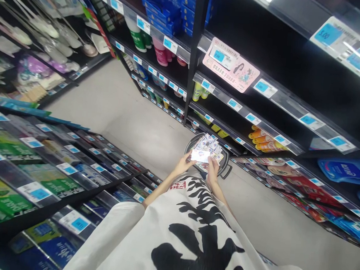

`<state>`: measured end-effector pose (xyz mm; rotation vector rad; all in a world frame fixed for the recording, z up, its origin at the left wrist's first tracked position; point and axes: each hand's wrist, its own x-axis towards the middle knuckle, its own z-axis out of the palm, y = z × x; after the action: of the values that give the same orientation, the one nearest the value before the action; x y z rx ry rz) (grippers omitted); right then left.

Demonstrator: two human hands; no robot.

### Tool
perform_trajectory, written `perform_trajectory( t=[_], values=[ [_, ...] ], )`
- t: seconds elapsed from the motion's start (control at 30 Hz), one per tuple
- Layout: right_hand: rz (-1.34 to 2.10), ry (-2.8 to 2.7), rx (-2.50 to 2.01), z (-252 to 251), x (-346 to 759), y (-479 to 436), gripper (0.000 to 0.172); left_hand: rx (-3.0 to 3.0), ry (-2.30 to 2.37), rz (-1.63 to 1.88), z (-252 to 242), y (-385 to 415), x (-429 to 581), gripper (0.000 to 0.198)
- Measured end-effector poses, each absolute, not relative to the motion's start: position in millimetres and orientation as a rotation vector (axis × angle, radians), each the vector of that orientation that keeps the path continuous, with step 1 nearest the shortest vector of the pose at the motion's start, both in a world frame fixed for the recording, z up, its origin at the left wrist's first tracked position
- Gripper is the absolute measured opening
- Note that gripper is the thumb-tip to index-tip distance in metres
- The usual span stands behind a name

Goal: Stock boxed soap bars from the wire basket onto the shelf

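Observation:
A small white box (200,155) with blue and pink print, probably boxed bar soap, is held level in front of me. My left hand (184,163) grips its left end, fingers closed on the edge. At the right end, my right hand (212,169) pinches the lower corner. Below the box, a dark shopping basket (189,145) stands near the shelf foot, its handle sticking out at the right. Several similar small white boxes (209,143) are heaped in it, partly hidden by my hands and the held box.
Shelves with price tags line both sides of the aisle. On the right are yellow-orange packs (265,139), blue jugs (345,171) and a pink sign (231,64). Green toothpaste-like boxes (7,148) fill the left shelf. Grey floor (128,110) runs between them.

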<state>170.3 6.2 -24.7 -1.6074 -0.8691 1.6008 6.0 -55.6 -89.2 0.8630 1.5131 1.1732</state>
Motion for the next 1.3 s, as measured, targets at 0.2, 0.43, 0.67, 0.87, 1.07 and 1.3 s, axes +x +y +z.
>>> perform_trajectory(
  t=[0.2,0.43,0.67,0.87,1.07,1.3],
  values=[
    [1.587,-0.837,-1.597,-23,169,5,0.054,0.848,1.528,1.167,-88,-54,7,0.08],
    [1.575,-0.944,-1.559,-21,169,4,0.056,0.789,1.418,1.228,-76,-50,12,0.085],
    [1.538,-1.128,-1.434,-12,166,0,0.05,0.731,1.474,1.276,-55,-47,24,0.114],
    [1.565,-1.213,-1.339,-4,167,1,0.046,0.561,1.379,1.348,-48,-44,20,0.113],
    [1.714,-1.219,-1.245,6,163,-5,0.041,0.102,1.023,1.459,-33,-41,21,0.085],
    [1.715,-1.168,-1.269,-1,168,-5,0.038,-0.224,0.645,1.606,1,-46,13,0.07]
  ],
)
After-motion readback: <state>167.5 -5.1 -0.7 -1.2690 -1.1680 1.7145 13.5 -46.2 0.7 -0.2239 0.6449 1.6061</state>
